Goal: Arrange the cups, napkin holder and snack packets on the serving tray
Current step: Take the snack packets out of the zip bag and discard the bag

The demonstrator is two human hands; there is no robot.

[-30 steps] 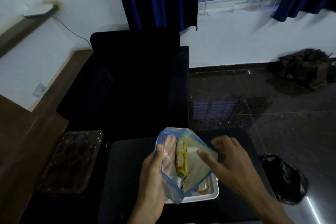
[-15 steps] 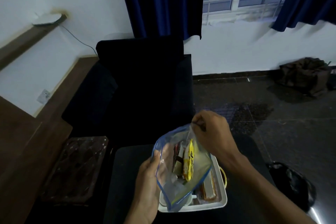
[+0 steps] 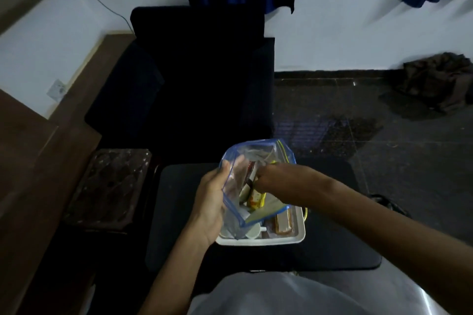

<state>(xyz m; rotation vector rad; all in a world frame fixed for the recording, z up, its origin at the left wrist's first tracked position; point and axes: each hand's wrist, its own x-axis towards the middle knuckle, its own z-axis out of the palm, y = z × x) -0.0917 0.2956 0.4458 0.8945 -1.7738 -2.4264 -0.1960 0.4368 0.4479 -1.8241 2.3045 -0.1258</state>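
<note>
**Two hands at one clear bag, over a crowded tray**

Two hands work a clear zip bag (image 3: 256,161) with a blue rim, held up above a white serving tray (image 3: 276,240). The left hand (image 3: 211,206) grips the bag's left side, thumb on the outside and fingers seen through the plastic. The right hand (image 3: 275,179) reaches into the bag's open mouth, its fingers curled down among the contents; whether they have closed on anything cannot be told. A yellow snack packet (image 3: 257,199) stands inside the bag just under that hand, with a darker packet (image 3: 250,169) beside it.

The bag hangs in front of much of the tray and hides its left half. Past the bag's lower edge, a white cup (image 3: 253,232) and a brown wrapped packet (image 3: 282,224) lie in the tray. The tray rests on a dark low table (image 3: 179,212). Behind it stands a black armchair (image 3: 199,79); to the left, a brown patterned stand (image 3: 107,186). A dark bag (image 3: 389,206) lies on the floor at right.
</note>
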